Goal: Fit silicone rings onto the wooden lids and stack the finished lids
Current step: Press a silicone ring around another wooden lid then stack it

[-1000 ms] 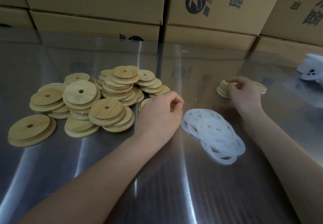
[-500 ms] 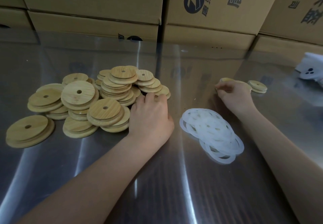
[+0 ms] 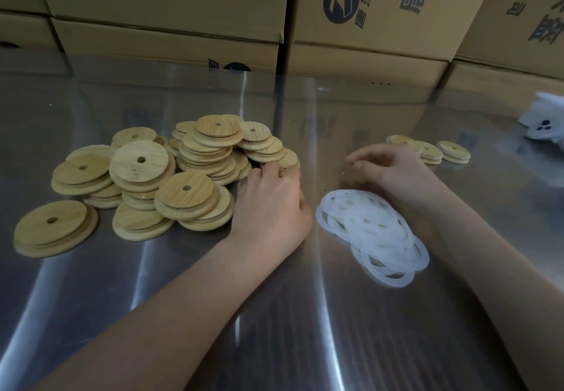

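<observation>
Left hand (image 3: 271, 204) is down low over the tabletop (image 3: 274, 329), back of the hand up, fingers curled forward into the heap of wooden lids (image 3: 198, 158). The fingertips (image 3: 268, 172) sit on a lid at the heap's right-hand fringe. Gripping it or only touching? I cannot tell, the knuckles cover the contact.

The rest of that heap spreads away to the hand's left, discs with centre holes overlapping at all angles. One single lid (image 3: 55, 229) lies apart at the far left.

Right hand (image 3: 393, 171) hangs just above the tabletop, fingers loose and pointing across towards the left hand, thumb tucked under them, nothing in its grasp.

Just nearer than that hand, in the gap between the two wrists, lies the pile of silicone rings (image 3: 372, 232): white, translucent, fanned flat, its edge just beside the left hand's thumb side.

Beyond the right hand's knuckles sits a small group of lids (image 3: 430, 152), low stacks side by side.

Further out to its right there's a white object (image 3: 543, 125) at the tabletop's edge, too blurred to name. Behind everything stands a wall of printed cardboard boxes (image 3: 171, 0).
</observation>
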The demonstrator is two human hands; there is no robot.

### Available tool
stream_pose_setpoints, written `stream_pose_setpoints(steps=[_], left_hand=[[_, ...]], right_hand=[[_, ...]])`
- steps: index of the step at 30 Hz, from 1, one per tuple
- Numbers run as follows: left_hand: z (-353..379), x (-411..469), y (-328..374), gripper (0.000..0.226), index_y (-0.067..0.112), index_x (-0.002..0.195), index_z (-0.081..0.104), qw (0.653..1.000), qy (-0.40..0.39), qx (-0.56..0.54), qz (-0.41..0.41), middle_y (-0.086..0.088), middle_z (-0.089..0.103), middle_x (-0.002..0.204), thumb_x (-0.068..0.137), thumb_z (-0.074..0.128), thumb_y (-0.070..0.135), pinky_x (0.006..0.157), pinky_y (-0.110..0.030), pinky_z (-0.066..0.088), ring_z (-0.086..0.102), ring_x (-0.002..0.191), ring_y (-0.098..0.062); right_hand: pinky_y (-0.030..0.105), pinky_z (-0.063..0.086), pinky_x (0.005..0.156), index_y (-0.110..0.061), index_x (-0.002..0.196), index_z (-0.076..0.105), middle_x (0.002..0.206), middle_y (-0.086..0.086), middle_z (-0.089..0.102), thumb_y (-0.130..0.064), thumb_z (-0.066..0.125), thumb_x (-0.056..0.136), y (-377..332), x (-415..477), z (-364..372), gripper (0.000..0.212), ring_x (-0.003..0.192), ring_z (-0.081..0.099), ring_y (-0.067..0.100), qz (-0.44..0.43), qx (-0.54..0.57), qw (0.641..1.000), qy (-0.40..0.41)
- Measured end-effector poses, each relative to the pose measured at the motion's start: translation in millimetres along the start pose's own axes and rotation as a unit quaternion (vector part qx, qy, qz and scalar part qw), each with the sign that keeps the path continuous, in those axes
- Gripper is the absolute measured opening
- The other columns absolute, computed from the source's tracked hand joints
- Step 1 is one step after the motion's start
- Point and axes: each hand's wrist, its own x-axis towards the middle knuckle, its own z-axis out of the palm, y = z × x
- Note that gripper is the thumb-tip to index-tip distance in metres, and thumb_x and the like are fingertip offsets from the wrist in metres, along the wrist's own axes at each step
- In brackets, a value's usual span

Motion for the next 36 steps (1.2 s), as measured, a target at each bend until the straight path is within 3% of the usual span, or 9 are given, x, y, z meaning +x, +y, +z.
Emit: stream_pose_setpoints(steps=[5, 7, 12, 16, 20, 25, 30, 33, 36], left_hand=[[5, 2, 0, 0.044, 0.012, 0.130, 0.053, 0.998, -0.018, -0.066, 0.008, -0.004, 0.046, 0.130, 0.089, 0.060, 0.027, 0.096, -0.034, 0.041, 0.041, 0.124, -0.026], [6, 3, -1, 0.048, 0.010, 0.131, 0.052, 0.997, -0.018, -0.070, 0.005, -0.005, 0.045, 0.131, 0.089, 0.062, 0.030, 0.097, -0.032, 0.038, 0.040, 0.125, -0.027], [10, 4, -4, 0.048, 0.005, 0.123, 0.054, 0.999, -0.022, -0.046, -0.021, -0.009, 0.045, 0.131, 0.088, 0.060, 0.038, 0.105, -0.033, 0.029, 0.034, 0.129, -0.030], [9, 4, -4, 0.052, 0.007, 0.123, 0.051, 0.997, -0.038, -0.057, -0.046, -0.009, 0.046, 0.128, 0.088, 0.060, 0.044, 0.102, -0.033, 0.031, 0.034, 0.129, -0.029], [6, 5, -2, 0.055, 0.010, 0.118, 0.048, 0.995, -0.028, -0.075, -0.053, -0.007, 0.051, 0.119, 0.083, 0.067, 0.047, 0.094, -0.032, 0.032, 0.041, 0.121, -0.028], [1, 5, 0, 0.056, 0.012, 0.114, 0.045, 0.990, 0.010, -0.127, -0.052, -0.004, 0.056, 0.113, 0.076, 0.075, 0.041, 0.092, -0.040, 0.043, 0.050, 0.111, -0.028], [-2, 7, 1, 0.053, 0.023, 0.107, 0.041, 0.973, 0.043, -0.217, -0.059, 0.003, 0.055, 0.111, 0.073, 0.080, 0.036, 0.088, -0.039, 0.047, 0.054, 0.105, -0.021], [-1, 8, 0, 0.057, 0.021, 0.115, 0.046, 0.962, 0.053, -0.260, -0.056, 0.004, 0.055, 0.116, 0.072, 0.081, 0.033, 0.089, -0.033, 0.045, 0.053, 0.109, -0.016], [-2, 8, 1, 0.064, 0.018, 0.127, 0.048, 0.957, 0.054, -0.278, -0.058, 0.003, 0.055, 0.124, 0.073, 0.080, 0.031, 0.096, -0.034, 0.044, 0.051, 0.116, -0.016]], right_hand=[[0.018, 0.052, 0.075, -0.029, 0.095, 0.076, 0.092, -0.009, 0.070, -0.018, 0.068, 0.089, -16, -8, 5, 0.015, 0.083, 0.065, 0.005, -0.044, -0.063, 0.988, -0.132], [0.020, 0.049, 0.072, -0.025, 0.095, 0.077, 0.092, -0.007, 0.066, -0.015, 0.069, 0.087, -17, -8, 6, 0.015, 0.078, 0.063, 0.007, -0.059, -0.083, 0.984, -0.146], [0.011, 0.041, 0.068, -0.023, 0.097, 0.077, 0.093, -0.005, 0.060, -0.014, 0.069, 0.087, -19, -9, 6, 0.016, 0.074, 0.054, -0.001, -0.062, -0.117, 0.979, -0.154], [0.010, 0.040, 0.066, -0.024, 0.096, 0.078, 0.092, -0.006, 0.060, -0.015, 0.070, 0.087, -20, -8, 5, 0.015, 0.073, 0.054, -0.003, -0.064, -0.124, 0.978, -0.155], [0.010, 0.041, 0.065, -0.023, 0.093, 0.078, 0.089, -0.006, 0.060, -0.012, 0.071, 0.086, -19, -7, 3, 0.014, 0.073, 0.055, -0.002, -0.063, -0.107, 0.980, -0.155], [0.010, 0.045, 0.065, -0.018, 0.088, 0.076, 0.088, -0.008, 0.062, -0.010, 0.072, 0.086, -19, -7, 1, 0.009, 0.072, 0.059, -0.002, -0.056, -0.080, 0.984, -0.148], [0.017, 0.053, 0.065, -0.016, 0.082, 0.072, 0.080, 0.002, 0.072, -0.009, 0.072, 0.086, -21, -9, -2, 0.008, 0.071, 0.066, 0.008, -0.025, -0.009, 0.988, -0.153], [0.028, 0.055, 0.071, -0.011, 0.085, 0.072, 0.083, 0.009, 0.073, -0.012, 0.072, 0.087, -19, -10, -4, 0.003, 0.075, 0.068, 0.016, -0.013, 0.047, 0.986, -0.157], [0.030, 0.053, 0.075, -0.011, 0.084, 0.071, 0.080, 0.006, 0.071, -0.010, 0.071, 0.087, -17, -8, -8, 0.003, 0.076, 0.066, 0.017, -0.017, 0.079, 0.984, -0.160]])
